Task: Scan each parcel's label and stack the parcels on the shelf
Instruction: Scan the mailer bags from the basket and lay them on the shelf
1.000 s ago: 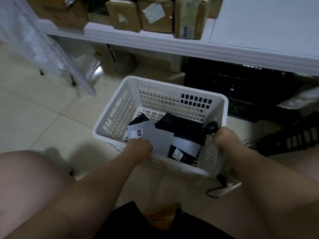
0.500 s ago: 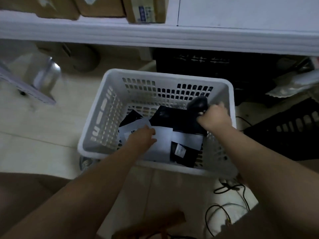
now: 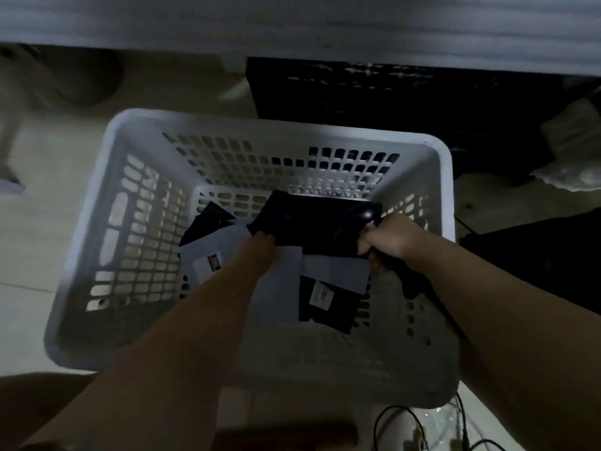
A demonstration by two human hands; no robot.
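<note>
A white basket point(image 3: 276, 125) is seen from above on a pale tiled floor point(image 3: 48, 222), with both forearms reaching down into it. The parcels are found at the bottom of the basket: a black parcel point(image 3: 305, 222) lies towards the far wall, a grey parcel point(image 3: 279, 288) lies beneath it nearer the person, and a white label point(image 3: 208, 265) is seen on the left part of the grey one. A second black parcel point(image 3: 328, 317) with a small white sticker is tucked at the right, partly covered by another grey sheet. The left hand point(image 3: 260, 252) is laid on the grey parcel with its fingertips at the edge of the black parcel; whether anything is pinched cannot be told, as the fingers are hidden. The right hand point(image 3: 390, 237) is curled tightly round the handle of a black scanner point(image 3: 366, 213), which is held over the right side of the basket, head pointing away. The shelf point(image 3: 292, 27) edge is blurred across the top, a black crate point(image 3: 357, 92) stands beneath it, and cables point(image 3: 393, 418) lie on the floor near the basket's closest corner.
</note>
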